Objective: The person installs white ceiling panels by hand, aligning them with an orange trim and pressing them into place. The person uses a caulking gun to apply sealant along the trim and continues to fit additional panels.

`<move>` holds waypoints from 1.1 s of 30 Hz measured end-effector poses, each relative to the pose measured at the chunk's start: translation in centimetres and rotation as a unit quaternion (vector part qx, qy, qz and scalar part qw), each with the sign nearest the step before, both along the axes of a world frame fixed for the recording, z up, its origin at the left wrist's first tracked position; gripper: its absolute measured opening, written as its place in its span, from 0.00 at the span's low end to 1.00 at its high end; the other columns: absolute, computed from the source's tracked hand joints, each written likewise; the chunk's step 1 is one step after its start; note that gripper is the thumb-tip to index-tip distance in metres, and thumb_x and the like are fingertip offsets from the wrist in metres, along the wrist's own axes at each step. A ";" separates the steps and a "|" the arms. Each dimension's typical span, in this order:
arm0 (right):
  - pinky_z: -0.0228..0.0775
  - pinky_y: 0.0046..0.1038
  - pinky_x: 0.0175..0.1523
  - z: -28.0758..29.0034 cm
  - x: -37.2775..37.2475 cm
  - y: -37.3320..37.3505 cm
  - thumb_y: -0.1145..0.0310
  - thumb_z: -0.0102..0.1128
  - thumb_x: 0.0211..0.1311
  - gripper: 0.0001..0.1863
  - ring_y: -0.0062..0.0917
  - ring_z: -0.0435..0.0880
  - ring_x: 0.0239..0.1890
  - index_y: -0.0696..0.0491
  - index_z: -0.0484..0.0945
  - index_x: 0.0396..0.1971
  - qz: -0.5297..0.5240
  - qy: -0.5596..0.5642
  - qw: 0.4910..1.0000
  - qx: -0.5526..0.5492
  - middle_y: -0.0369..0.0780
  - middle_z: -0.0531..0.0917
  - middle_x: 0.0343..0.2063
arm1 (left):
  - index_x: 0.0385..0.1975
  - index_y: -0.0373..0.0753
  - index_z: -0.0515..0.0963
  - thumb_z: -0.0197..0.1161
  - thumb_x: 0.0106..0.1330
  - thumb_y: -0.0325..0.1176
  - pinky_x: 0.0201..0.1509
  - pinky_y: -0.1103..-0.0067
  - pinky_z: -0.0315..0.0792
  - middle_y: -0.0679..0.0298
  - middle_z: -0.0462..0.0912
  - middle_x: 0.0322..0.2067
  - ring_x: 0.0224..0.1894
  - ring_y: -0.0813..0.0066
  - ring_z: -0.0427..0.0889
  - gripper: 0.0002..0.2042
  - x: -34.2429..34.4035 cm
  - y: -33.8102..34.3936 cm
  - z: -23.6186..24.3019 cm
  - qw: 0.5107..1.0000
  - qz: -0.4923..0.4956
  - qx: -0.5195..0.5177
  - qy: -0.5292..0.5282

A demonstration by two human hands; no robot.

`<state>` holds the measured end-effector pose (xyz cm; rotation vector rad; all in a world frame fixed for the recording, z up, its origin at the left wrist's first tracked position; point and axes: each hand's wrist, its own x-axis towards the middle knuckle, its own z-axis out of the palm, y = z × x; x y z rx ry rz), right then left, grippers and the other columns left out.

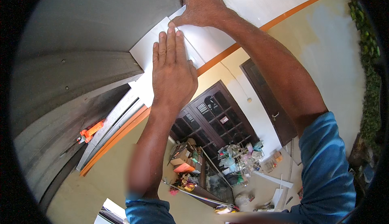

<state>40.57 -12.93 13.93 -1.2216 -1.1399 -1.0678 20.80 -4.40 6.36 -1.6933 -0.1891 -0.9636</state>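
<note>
My left hand [174, 74] lies flat against a short white panel [152, 41], its fingers stretched out and close together. Beside that piece runs a longer white panel [251, 7] with a brown-orange trim strip [283, 15] along its lower edge; a thin seam separates the two. My right hand [204, 7] is higher up, curled over the upper edge of the white panels. Its thumb presses near the top of the seam, close to my left fingertips. The right fingertips are partly hidden.
Grey corrugated roofing [101, 25] slopes close above. An orange tool [91, 131] rests by metal and orange-brown strips [115, 137] at left. Below stand dark glazed doors [214, 114], a brown door [269, 98], a cardboard box [184, 159] and a rack with plastic bags [239, 159].
</note>
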 end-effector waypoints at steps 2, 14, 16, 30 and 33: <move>0.87 0.36 0.45 0.0 0.4 0.3 0.34 0.86 0.47 0.39 0.35 0.94 0.37 0.56 0.94 0.44 -0.005 -0.005 1.000 0.005 0.47 0.93 0.36 | 0.84 0.26 0.53 0.56 0.78 0.35 0.92 0.51 0.41 0.35 0.51 0.84 0.88 0.42 0.49 0.38 -0.2 0.1 0.1 1.000 -0.005 -0.009 0.005; 0.88 0.42 0.47 -0.3 -1.4 -3.2 0.47 0.79 0.65 0.28 0.40 0.95 0.42 0.60 0.91 0.47 0.006 0.000 1.000 -0.029 0.50 0.93 0.39 | 0.84 0.34 0.59 0.59 0.77 0.45 0.77 0.49 0.61 0.42 0.61 0.83 0.85 0.50 0.60 0.39 -0.2 0.3 1.8 0.994 0.037 0.093 -0.034; 0.86 0.43 0.51 -1.1 -1.5 -5.7 0.63 0.74 0.72 0.23 0.46 0.92 0.49 0.67 0.86 0.57 0.090 0.061 0.984 -0.142 0.57 0.91 0.46 | 0.84 0.34 0.59 0.58 0.77 0.45 0.74 0.51 0.62 0.42 0.62 0.82 0.85 0.51 0.61 0.39 -0.1 0.5 2.2 0.995 0.054 0.082 -0.032; 0.85 0.43 0.51 -0.2 -0.7 -5.2 0.55 0.83 0.62 0.25 0.46 0.94 0.44 0.64 0.92 0.44 0.052 0.007 0.994 -0.098 0.56 0.93 0.40 | 0.84 0.31 0.59 0.55 0.81 0.48 0.79 0.48 0.60 0.40 0.67 0.80 0.83 0.48 0.64 0.38 -0.3 1.2 2.7 0.990 0.061 0.121 -0.023; 0.85 0.44 0.51 -0.2 -0.8 -5.3 0.55 0.83 0.61 0.25 0.47 0.94 0.45 0.64 0.93 0.43 0.071 0.032 0.993 -0.093 0.57 0.92 0.40 | 0.84 0.30 0.58 0.55 0.81 0.48 0.79 0.49 0.61 0.37 0.68 0.79 0.82 0.46 0.65 0.38 -0.2 1.0 2.8 0.989 0.076 0.123 -0.019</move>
